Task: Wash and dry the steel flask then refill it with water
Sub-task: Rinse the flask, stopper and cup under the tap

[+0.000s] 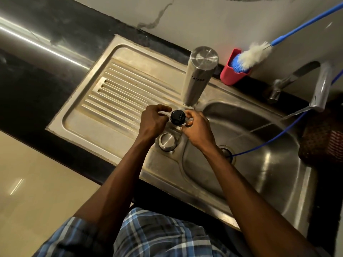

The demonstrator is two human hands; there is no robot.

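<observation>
The steel flask [199, 75] stands upside down, mouth down, on the drainboard [104, 115] at the edge of the sink basin. Just in front of it is the black inner stopper [177, 117], held between both hands. My left hand [154, 120] curls its fingers against the stopper's left side. My right hand [197, 129] pinches its right side with the fingertips. The flask's steel outer cap [168, 141] lies on the drainboard below the stopper, between my wrists.
The tap [322, 86] at the right runs a stream of water into the sink basin [259, 160]. A blue hose runs to the drain [227, 152]. A red holder [233, 71] with a blue-handled bottle brush [254, 54] stands at the back against the wall.
</observation>
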